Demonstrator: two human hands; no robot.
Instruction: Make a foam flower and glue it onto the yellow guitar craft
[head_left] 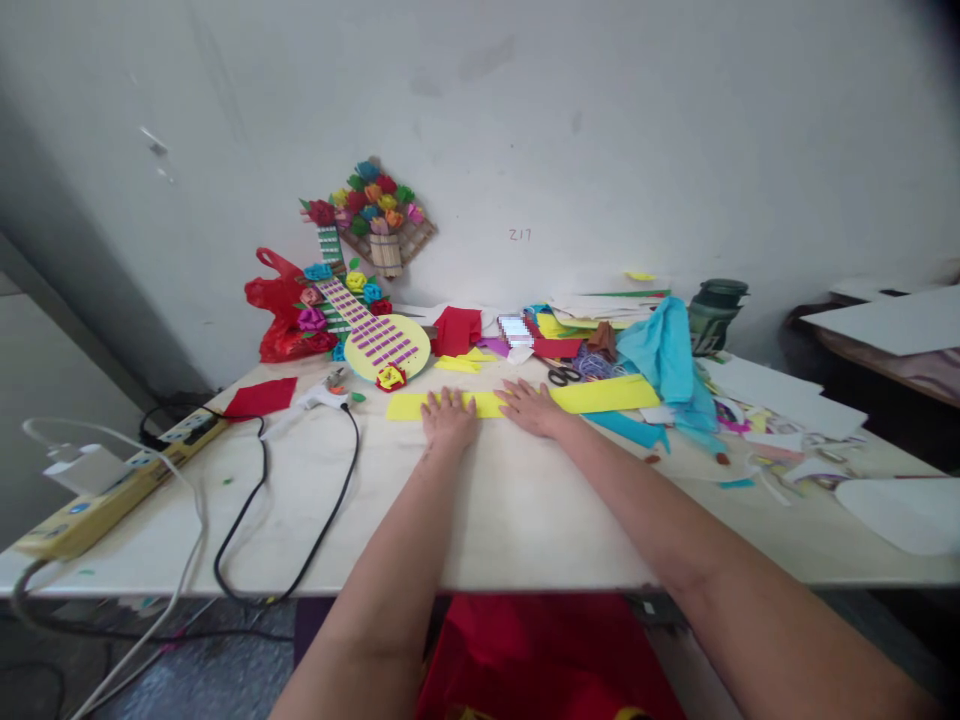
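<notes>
A long yellow paper strip (611,394) lies crosswise on the white table (517,500). My left hand (448,417) rests flat on its left part, fingers spread. Further right, my right hand (531,408) presses on the strip's middle with the fingers apart. Black-handled scissors (564,375) lie just behind the strip, to the right of my right hand. Blue paper (628,429) sticks out from under the strip's right part. Behind my left hand are small yellow paper pieces (461,363).
A glue gun (324,395) with a black cord and a power strip (112,500) are at left. A flower-decorated yellow paper instrument (386,345) lies behind. Blue crepe paper (667,355), a dark bottle (715,315) and paper scraps (787,395) are at right.
</notes>
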